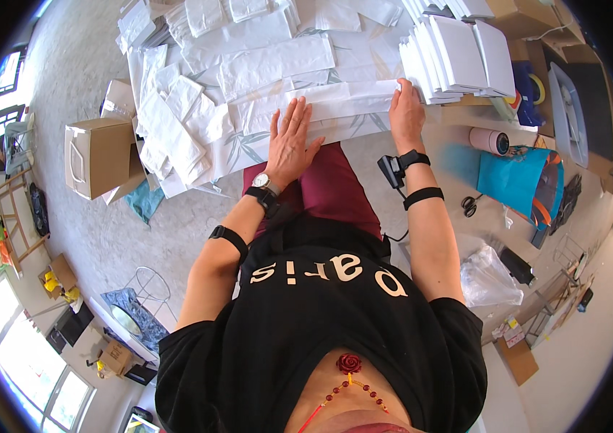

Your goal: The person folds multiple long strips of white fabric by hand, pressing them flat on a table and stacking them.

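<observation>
A thin white plastic bag (353,99), folded into a long flat strip, lies along the near edge of the table. My left hand (292,141) rests flat on its left part, fingers stretched out. At the strip's right end my right hand (406,114) pinches the corner between thumb and fingers. Just beyond lies another flat white bag (277,65). Loose white bags (176,119) overlap in a heap left of my left hand. Close to my right hand stands a stack of white folded packets (458,58).
A leaf-patterned cloth (248,155) covers the table. Cardboard boxes (97,159) stand off its left edge. To the right are a pink cylinder (489,141), a blue bag (512,180), black scissors (470,206) and a clear plastic bag (490,278).
</observation>
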Demonstrator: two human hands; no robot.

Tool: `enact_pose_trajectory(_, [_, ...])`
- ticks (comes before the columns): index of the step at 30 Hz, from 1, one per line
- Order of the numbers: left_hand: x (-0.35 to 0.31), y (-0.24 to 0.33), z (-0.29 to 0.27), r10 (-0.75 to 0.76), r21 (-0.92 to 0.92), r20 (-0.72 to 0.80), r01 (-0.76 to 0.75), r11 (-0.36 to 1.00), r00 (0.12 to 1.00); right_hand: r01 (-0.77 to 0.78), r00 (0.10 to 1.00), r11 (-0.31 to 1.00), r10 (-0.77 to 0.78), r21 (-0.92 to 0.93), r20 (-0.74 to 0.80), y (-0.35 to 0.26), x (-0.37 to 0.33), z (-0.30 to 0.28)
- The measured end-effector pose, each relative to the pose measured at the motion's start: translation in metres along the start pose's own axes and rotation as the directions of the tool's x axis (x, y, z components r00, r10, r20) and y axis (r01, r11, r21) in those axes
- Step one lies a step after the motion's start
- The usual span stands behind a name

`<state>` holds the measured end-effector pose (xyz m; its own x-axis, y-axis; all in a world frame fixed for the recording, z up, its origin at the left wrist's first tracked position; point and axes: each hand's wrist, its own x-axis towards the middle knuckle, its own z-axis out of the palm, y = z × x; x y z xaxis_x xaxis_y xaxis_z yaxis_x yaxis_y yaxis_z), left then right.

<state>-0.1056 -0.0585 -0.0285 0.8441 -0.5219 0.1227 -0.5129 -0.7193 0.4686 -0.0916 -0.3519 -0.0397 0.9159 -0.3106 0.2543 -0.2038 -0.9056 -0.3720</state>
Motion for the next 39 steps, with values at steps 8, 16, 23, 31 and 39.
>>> enact_pose_trajectory(8, [0.003, -0.008, 0.004, -0.038, 0.102, 0.046, 0.033, 0.994, 0.998, -0.021, 1.000, 1.000, 0.021, -0.013, 0.021, -0.001, -0.001, 0.000])
enact_pose_trajectory(16, [0.006, -0.011, 0.005, -0.031, 0.112, 0.042, 0.026, 0.993, 0.999, -0.010, 1.000, 1.000, 0.010, -0.015, 0.014, -0.001, 0.000, 0.000])
enact_pose_trajectory(23, [0.005, -0.012, 0.008, -0.033, 0.120, 0.046, 0.027, 0.992, 0.998, -0.006, 1.000, 1.000, 0.006, -0.017, 0.008, 0.000, 0.000, 0.001])
enact_pose_trajectory(31, [0.005, -0.012, 0.009, -0.032, 0.142, 0.062, 0.023, 0.990, 0.998, -0.014, 1.000, 0.999, 0.013, -0.035, -0.020, -0.012, -0.008, -0.003])
enact_pose_trajectory(39, [0.004, -0.013, 0.011, -0.027, 0.142, 0.048, 0.020, 0.990, 0.998, 0.081, 0.997, 0.983, -0.078, -0.165, 0.026, -0.053, -0.045, 0.006])
